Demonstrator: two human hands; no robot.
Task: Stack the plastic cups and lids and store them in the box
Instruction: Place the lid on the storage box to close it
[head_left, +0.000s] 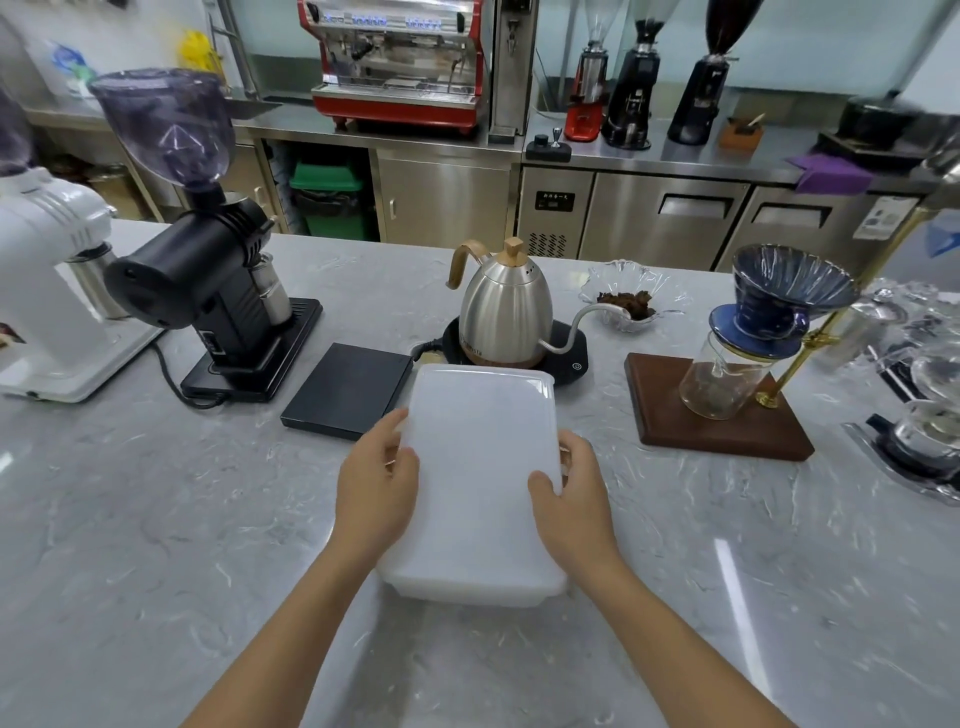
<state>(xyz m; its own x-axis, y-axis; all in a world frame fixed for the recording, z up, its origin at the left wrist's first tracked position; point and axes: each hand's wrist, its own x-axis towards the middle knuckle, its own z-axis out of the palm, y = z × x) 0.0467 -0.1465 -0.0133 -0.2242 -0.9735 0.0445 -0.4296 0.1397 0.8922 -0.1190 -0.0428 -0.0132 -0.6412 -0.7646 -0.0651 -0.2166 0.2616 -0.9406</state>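
Two bare hands grip a translucent white rectangular plastic box with its lid on (480, 467), near the front edge of the grey marble bench (156, 519). The left hand (376, 480) and right hand (569, 493) clasp opposite long sides, fingers curled partly closed. The cloudy plastic hides the contents.

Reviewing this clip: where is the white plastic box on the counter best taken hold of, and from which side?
By its two long side edges, one hand from each side, probably. The white plastic box is wide, flat, lidded, with no handle showing. The left hand and right hand already sit on those edges, thumbs on the lid.
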